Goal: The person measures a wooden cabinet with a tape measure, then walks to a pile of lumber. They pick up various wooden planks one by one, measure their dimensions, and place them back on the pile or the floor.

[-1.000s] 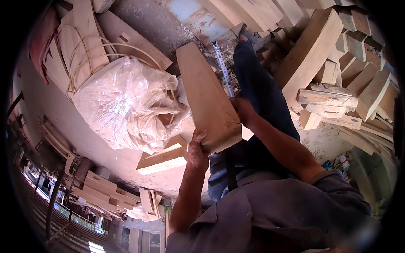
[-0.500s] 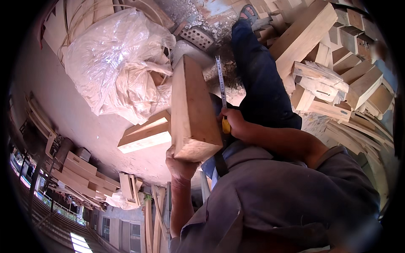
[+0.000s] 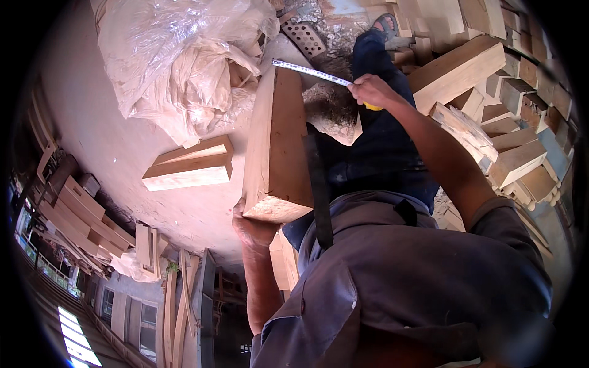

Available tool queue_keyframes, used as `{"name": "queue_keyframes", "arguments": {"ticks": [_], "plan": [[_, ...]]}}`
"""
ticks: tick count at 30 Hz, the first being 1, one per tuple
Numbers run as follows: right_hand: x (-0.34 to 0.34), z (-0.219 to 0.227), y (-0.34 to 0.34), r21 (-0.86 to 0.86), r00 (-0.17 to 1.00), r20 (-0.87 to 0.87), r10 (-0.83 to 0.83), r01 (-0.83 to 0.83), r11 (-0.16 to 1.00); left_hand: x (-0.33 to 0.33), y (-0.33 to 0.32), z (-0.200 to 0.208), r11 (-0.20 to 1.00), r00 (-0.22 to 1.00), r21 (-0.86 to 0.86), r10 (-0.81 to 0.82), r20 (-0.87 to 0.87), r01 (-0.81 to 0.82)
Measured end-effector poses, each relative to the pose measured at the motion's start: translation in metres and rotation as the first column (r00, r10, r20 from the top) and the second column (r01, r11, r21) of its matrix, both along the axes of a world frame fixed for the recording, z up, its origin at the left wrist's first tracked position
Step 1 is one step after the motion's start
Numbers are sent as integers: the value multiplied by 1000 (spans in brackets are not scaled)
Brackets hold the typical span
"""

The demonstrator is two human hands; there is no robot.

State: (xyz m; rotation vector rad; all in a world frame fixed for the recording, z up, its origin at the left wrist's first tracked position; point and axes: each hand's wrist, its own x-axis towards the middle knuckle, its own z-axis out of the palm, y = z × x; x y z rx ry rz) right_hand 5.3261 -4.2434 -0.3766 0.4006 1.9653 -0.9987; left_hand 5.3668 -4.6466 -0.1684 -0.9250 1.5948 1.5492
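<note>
A thick wooden beam [image 3: 288,135] slants away from me across the middle. My left hand [image 3: 254,226] grips its near end from below, at the lower left corner. Out to the right, my right hand [image 3: 372,93] is closed around a tape measure [image 3: 372,107], of which only a bit of yellow case shows. The white blade [image 3: 311,72] runs leftward from that hand, and its tip reaches the beam's far end. Whether the tip touches the wood I cannot tell.
Crumpled clear plastic sheeting [image 3: 184,67] lies beyond the beam at left. Two short wood blocks [image 3: 190,164] rest on the floor beside it. A perforated brick [image 3: 304,40] sits farther off. Stacked timber [image 3: 466,67] fills the right, and more boards [image 3: 86,214] are piled at lower left.
My right hand has moved up and to the right, away from my body. The blade has swung from pointing away to pointing left, over the beam's far end.
</note>
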Motion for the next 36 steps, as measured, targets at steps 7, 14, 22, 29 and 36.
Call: {"name": "queue_keyframes", "arguments": {"ticks": [7, 14, 22, 29, 36], "plan": [[-83, 12, 5, 244, 864, 198, 463, -501, 830, 46, 6, -21, 719, 662, 67, 595, 456, -692], [-88, 7, -84, 43, 741, 97, 664, -670, 741, 85, 10, -30, 776, 698, -138, 618, 361, -616], [-77, 17, -81, 155, 743, 228, 629, -666, 730, 84, 13, -28, 785, 702, -176, 613, 363, -594], [-57, 6, -75, 110, 702, 183, 688, -710, 695, 77, 16, -27, 763, 674, -171, 635, 377, -623], [-55, 9, -74, 116, 705, 171, 688, -708, 696, 80, 14, -30, 746, 653, -150, 648, 392, -649]]}}
